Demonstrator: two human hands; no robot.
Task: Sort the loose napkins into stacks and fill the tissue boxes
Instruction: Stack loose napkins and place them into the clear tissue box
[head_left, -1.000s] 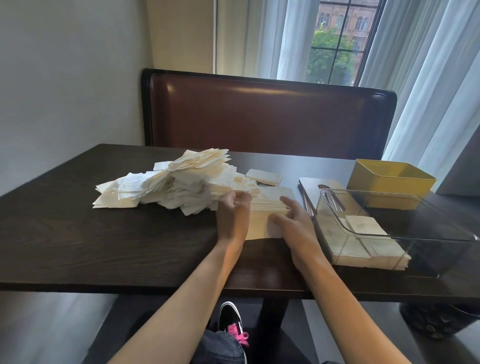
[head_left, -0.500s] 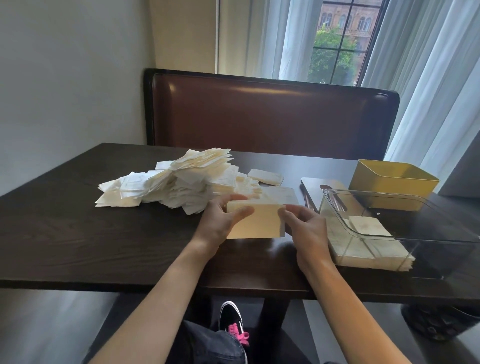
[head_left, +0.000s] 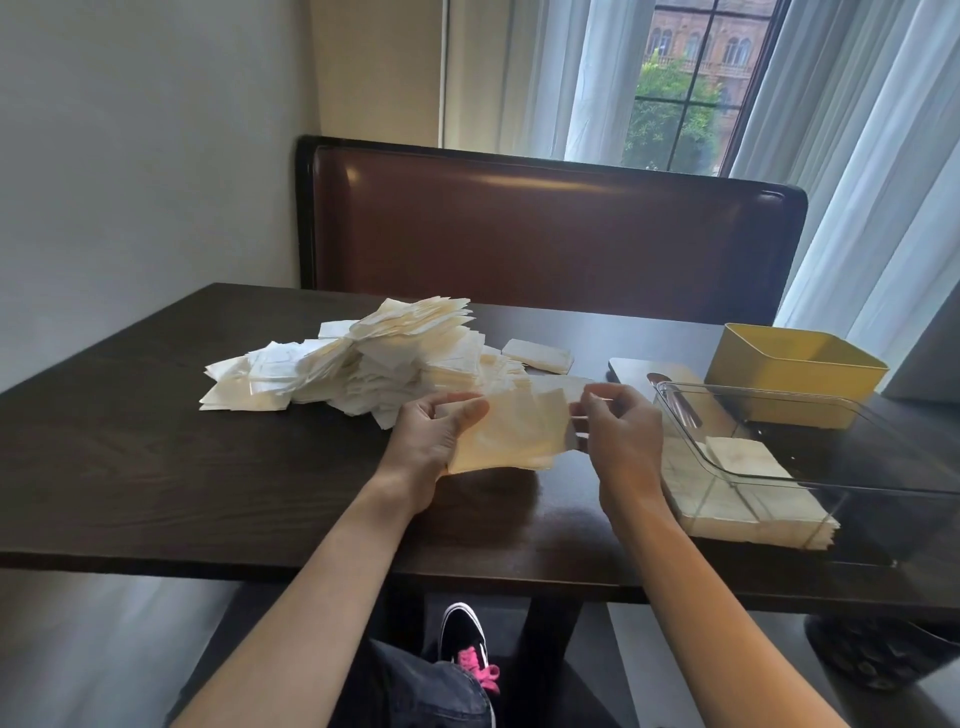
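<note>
A stack of cream napkins (head_left: 511, 436) is held upright just above the dark table (head_left: 156, 467), near its front middle. My left hand (head_left: 431, 441) grips its left edge and my right hand (head_left: 618, 441) pinches its right edge. Behind it sprawls a big loose pile of napkins (head_left: 363, 364). To the right stands a clear plastic box (head_left: 779, 467) with napkin stacks (head_left: 743, 499) lying inside. A yellow box (head_left: 795, 374) stands behind the clear one.
A small separate napkin stack (head_left: 540, 356) lies behind the pile. A flat lid with a slot (head_left: 644, 374) lies left of the yellow box. A brown padded bench back (head_left: 545, 234) rises behind the table; wall at left, curtains at right.
Both hands gathered the napkin stack off the table, lifted it and pulled it toward me; it now stands tilted up between them instead of lying flat.
</note>
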